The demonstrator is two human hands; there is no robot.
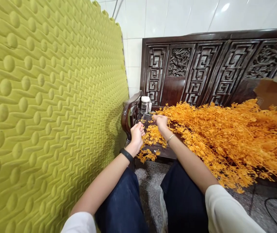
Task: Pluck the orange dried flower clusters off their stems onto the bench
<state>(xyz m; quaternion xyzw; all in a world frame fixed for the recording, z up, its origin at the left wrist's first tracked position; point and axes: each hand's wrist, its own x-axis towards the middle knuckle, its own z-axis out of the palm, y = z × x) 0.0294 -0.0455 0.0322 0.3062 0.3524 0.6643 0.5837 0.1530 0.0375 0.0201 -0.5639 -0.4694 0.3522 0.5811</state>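
My left hand (136, 137), with a black wristband, is closed in a pinch at the left end of the dark wooden bench. A thin yellow plastic flower stem (142, 120) sticks up from its fingertips. To its right, my right hand (162, 123), wearing a thin bangle, is also closed; whatever its fingers hold is too small to make out. It is beside the tip of a large heap of orange artificial flowers (225, 136). Loose orange flower pieces (153, 135) lie on the bench seat below and between my hands.
A clear jar with a white lid (145, 104) stands by the bench's curved armrest (128, 116). The carved bench back (179, 87) rises behind. A yellow foam mat (56, 106) walls off the left side. Cardboard (274, 94) leans at right; a black cable (270, 212) lies below.
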